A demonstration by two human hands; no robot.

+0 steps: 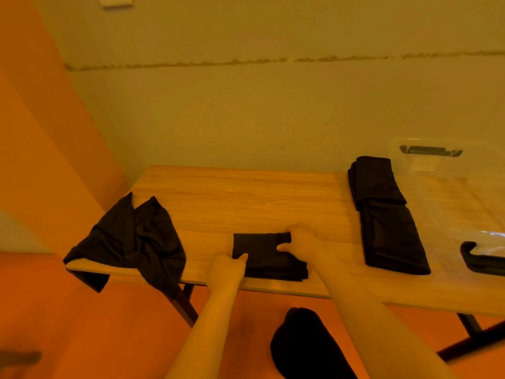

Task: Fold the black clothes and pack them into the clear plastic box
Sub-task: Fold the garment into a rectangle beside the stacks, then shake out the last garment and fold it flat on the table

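A pale plaster wall [273,105] with a rough horizontal seam backs a wood-grain counter [246,198] on dark folding legs; the floor [68,310] glows orange. At the counter's right end sits the clear plastic box [464,192], nearly invisible but for its black latches and cut off by the frame edge. Just left of it lies a long folded stack of black clothes [385,214]. A crumpled black garment [136,239] hangs over the left corner. Near the front edge lies a small folded black cloth [265,255]: the left hand [226,269] pinches its left edge, the right hand [300,242] grips its right edge.
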